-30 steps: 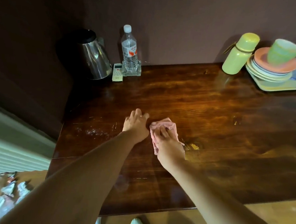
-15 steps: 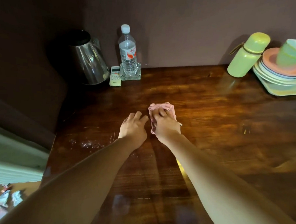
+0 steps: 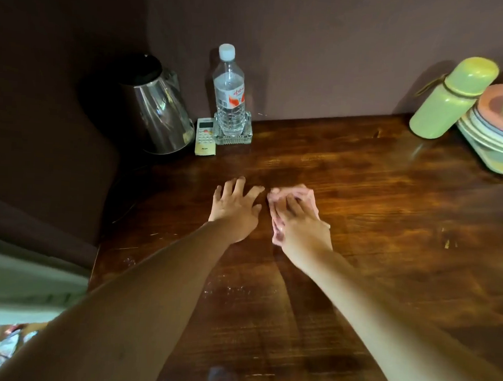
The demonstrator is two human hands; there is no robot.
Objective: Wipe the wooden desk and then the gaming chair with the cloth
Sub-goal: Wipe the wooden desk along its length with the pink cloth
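Head: pink cloth, blurred, maybe folded, under right hand.

Both arms are stretched forward.
The left hand is laid flat, fingers spread; the right hand is pressed down.

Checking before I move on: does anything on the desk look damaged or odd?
Pale chips mar the wooden desk right of the cloth, whitish specks dot its front left, and the water bottle stands in a glass ashtray.

Dim mauve wall; at left, perhaps a pale curtain.
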